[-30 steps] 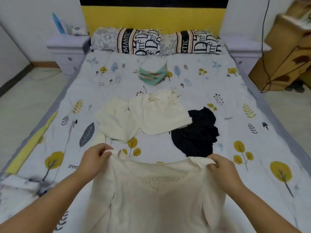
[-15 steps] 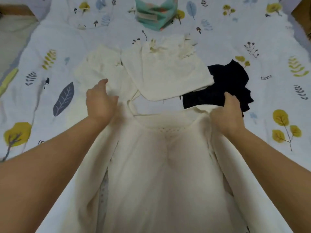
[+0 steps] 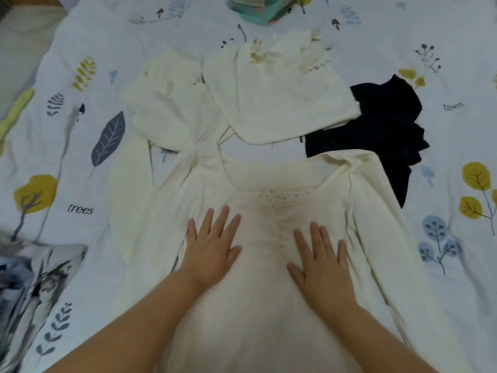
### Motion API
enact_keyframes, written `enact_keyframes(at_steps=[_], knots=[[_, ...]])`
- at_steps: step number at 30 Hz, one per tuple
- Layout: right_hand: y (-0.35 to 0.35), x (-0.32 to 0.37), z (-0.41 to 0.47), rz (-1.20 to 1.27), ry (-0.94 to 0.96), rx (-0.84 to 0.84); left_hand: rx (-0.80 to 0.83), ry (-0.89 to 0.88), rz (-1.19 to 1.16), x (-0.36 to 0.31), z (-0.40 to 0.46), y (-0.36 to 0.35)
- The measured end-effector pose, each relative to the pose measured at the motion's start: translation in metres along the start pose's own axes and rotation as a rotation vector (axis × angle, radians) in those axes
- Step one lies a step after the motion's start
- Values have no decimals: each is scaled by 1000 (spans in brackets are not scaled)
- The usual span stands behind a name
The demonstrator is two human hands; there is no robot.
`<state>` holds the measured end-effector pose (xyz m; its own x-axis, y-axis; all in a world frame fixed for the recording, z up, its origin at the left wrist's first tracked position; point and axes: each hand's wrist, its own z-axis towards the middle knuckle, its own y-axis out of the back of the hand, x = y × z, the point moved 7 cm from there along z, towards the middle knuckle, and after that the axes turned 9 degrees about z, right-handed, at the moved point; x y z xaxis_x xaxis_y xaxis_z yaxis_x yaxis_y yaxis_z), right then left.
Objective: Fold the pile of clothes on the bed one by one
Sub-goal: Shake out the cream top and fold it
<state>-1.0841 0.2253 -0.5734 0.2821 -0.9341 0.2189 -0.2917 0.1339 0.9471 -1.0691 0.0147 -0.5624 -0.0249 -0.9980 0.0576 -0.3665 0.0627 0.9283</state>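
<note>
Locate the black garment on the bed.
The black garment lies right of centre, beside the folded cream top and above the spread top's right shoulder.

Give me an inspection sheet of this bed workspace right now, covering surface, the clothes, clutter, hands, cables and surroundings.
Surface: bed sheet, white with a leaf and tree print.
Job's things: cream top spread flat, neckline away from the person; two more cream garments lie beyond it, overlapping; black garment crumpled at the far right, partly under the cream top's shoulder.
Clutter: teal folded stack at the top edge; grey printed fabric at the near left.
Hands: left hand and right hand press flat on the top's chest, fingers straight.
Cables: nothing seen.
Surroundings: strip of floor at the upper left.
</note>
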Motion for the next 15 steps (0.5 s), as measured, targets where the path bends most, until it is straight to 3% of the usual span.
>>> enact_keyframes(at_steps=[3,5,7,10,12,15], knots=[[15,11,-4,19,-17,-94,-288,129,-211,26,-22,42],[27,21,-13,86,-18,-166,-479,393,-276,64,-52,50],[32,36,-25,141,-3,-202,-436,619,-322,95,-78,41],[29,60,-41,203,37,-216,-114,851,-486,129,-99,4],[26,76,-49,269,48,-228,7,819,-580,134,-103,-7],[24,95,-58,327,29,-217,-45,723,-542,135,-101,6]])
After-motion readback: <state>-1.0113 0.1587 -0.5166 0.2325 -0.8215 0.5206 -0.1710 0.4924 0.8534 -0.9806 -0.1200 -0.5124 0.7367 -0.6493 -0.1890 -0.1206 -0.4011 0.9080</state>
